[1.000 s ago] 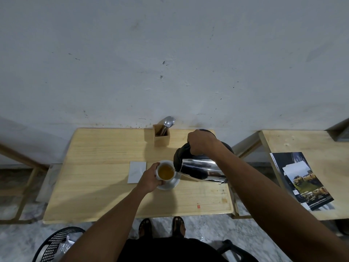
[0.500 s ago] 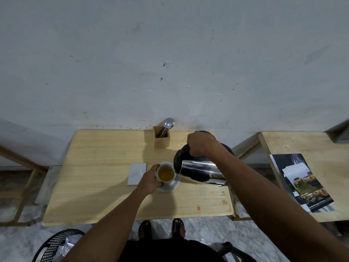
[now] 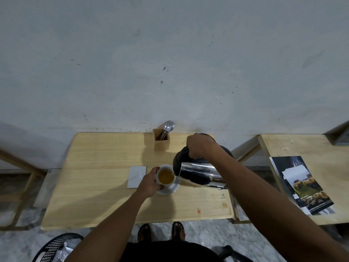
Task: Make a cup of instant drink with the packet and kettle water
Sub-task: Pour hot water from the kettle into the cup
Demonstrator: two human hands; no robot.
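A white cup [image 3: 166, 176] of amber liquid stands on a white saucer [image 3: 172, 189] in the middle of the wooden table [image 3: 94, 167]. My left hand [image 3: 149, 183] wraps the cup's left side. My right hand [image 3: 200, 145] grips the black handle of a steel kettle [image 3: 198, 173], which is tilted left with its spout over the cup's right rim. A thin stream of water reaches the liquid. A pale flat packet [image 3: 137, 176] lies on the table just left of the cup.
A wooden holder [image 3: 161, 141] with spoons stands at the table's back edge by the wall. A second table on the right carries a dark brochure [image 3: 302, 186]. A black mesh bin [image 3: 54, 248] sits on the floor at lower left.
The kettle stays tilted over the cup and the pour goes on. Both hands hold nearly the same places; the view has shifted slightly.
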